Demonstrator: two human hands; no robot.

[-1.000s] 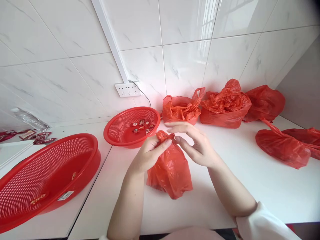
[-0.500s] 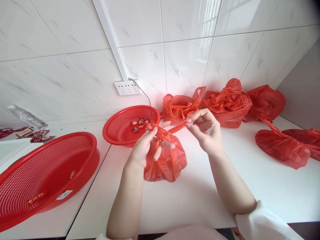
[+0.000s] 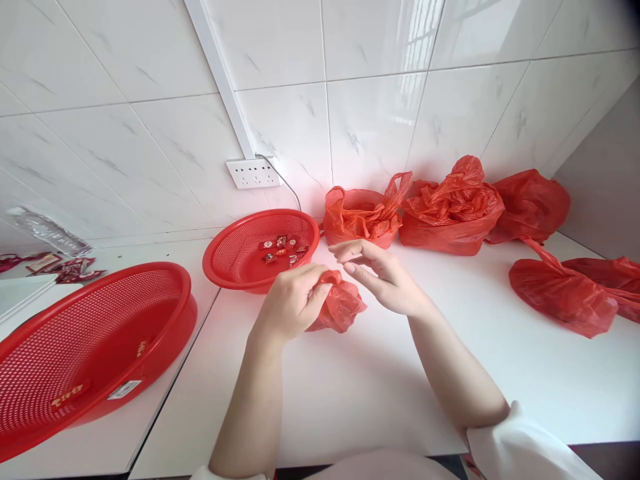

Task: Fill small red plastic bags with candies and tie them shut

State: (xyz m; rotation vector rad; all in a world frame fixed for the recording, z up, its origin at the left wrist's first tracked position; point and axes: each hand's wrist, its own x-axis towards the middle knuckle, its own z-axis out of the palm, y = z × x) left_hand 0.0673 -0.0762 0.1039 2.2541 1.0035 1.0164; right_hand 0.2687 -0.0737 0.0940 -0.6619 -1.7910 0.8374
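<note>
My left hand (image 3: 295, 297) is closed around the gathered top of a red plastic bag (image 3: 343, 310), whose body bulges out to the right over the white table. Close by on the right, my right hand (image 3: 380, 277) has its fingers apart and slightly bent, with nothing visible in them. Its fingertips are just above and beside the bag. Behind my left hand stands a red mesh basket (image 3: 235, 260) with several small wrapped pieces (image 3: 281, 252) on its floor.
A larger red basket (image 3: 173, 280) stands at the left. Red plastic bags (image 3: 450, 213) line the wall, and a knotted red bag (image 3: 565, 293) lies at the right. A clear plastic bottle (image 3: 53, 233) and wrappers (image 3: 75, 270) lie far left. A socket strip (image 3: 253, 173) is on the wall.
My right hand has let go of the stretched bag handle and moved left. My left hand has turned over and closed on the bag's top, and the bag looks more bunched up.
</note>
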